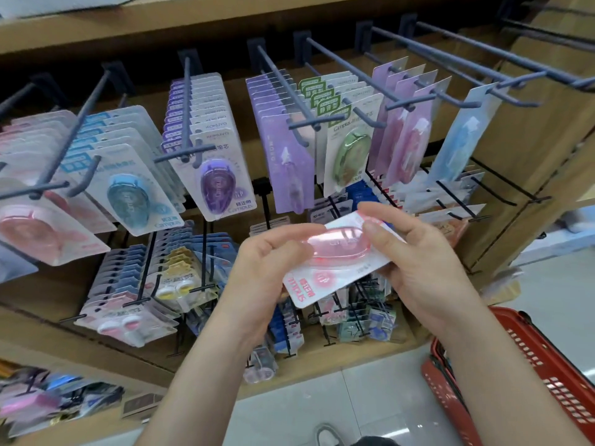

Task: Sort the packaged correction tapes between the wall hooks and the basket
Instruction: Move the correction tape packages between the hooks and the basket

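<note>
Both my hands, left hand [262, 252] and right hand [418, 262], have fingers clamped on one pink correction tape pack [335, 262], red basket [528, 365] just right, wall hooks [331, 75] behind.

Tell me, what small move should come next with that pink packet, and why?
Probably carry the pink correction tape packet, held in both the left hand and right hand, leftward to the hook of matching pink packets; the red basket is the alternative.

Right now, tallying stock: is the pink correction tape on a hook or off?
Off. Both hands, left and right, hold the pink correction tape before the hooks.
</note>
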`<state>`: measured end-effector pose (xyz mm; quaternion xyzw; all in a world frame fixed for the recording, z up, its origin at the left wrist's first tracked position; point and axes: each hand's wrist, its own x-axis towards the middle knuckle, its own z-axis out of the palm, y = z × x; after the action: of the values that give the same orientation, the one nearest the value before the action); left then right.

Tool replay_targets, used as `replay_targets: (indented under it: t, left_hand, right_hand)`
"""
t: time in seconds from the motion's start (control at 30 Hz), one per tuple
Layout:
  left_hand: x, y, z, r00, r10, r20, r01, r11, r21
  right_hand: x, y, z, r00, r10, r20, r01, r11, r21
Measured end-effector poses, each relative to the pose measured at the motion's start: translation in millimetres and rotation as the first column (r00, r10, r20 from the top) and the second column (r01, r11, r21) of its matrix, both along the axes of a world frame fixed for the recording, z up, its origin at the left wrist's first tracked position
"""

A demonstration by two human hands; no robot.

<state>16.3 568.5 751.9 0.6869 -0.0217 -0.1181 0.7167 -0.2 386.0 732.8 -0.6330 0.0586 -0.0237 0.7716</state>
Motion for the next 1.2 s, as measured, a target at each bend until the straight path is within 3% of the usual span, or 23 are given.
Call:
replay_targets:
  t: [0.13, 0.27, 0.53, 0.63, 0.73, 0.83, 0.93, 1.07, 1.2]
  left_hand:
    - [4, 3, 0, 0.978, 0.176, 0.112, -0.178, 0.984, 0.009]
    - [3, 2, 3, 0.951, 0.230, 0.207, -0.232, 0.973, -0.017]
    - [-3, 31, 9, 0.923, 0.353, 0.154, -0.327, 0.930, -0.169]
    - [-9, 52, 10, 0.899, 0.413, 0.145, -0.379, 0.900, -0.214]
    - [-21, 77, 7, 0.894, 0.425, 0.142, -0.391, 0.894, -0.220]
    - [-36, 105, 1, 0.936, 0.269, 0.226, -0.277, 0.961, 0.005]
    - [-51, 123, 3, 0.959, 0.116, 0.258, -0.177, 0.958, 0.226]
    - [-54, 132, 25, 0.926, 0.234, 0.297, -0.261, 0.964, 0.052]
    - [-52, 146, 39, 0.893, 0.318, 0.318, -0.341, 0.940, 0.020]
  right_hand:
    - [2, -1, 0, 0.999, 0.039, 0.031, -0.040, 0.998, 0.047]
    - [3, 1, -1, 0.988, 0.145, 0.046, -0.141, 0.987, -0.077]
    - [5, 22, 2, 0.933, 0.358, 0.020, -0.337, 0.894, -0.296]
    - [9, 37, 1, 0.942, 0.330, 0.068, -0.315, 0.935, -0.166]
    - [14, 56, 7, 0.979, 0.187, 0.086, -0.199, 0.963, 0.180]
    - [19, 78, 15, 0.995, 0.019, 0.101, -0.046, 0.961, 0.274]
    - [21, 107, 22, 0.989, -0.029, 0.147, 0.005, 0.987, 0.163]
    - [17, 150, 32, 0.958, 0.135, 0.255, -0.123, 0.990, -0.061]
    - [15, 190, 41, 0.928, 0.231, 0.291, -0.215, 0.973, -0.087]
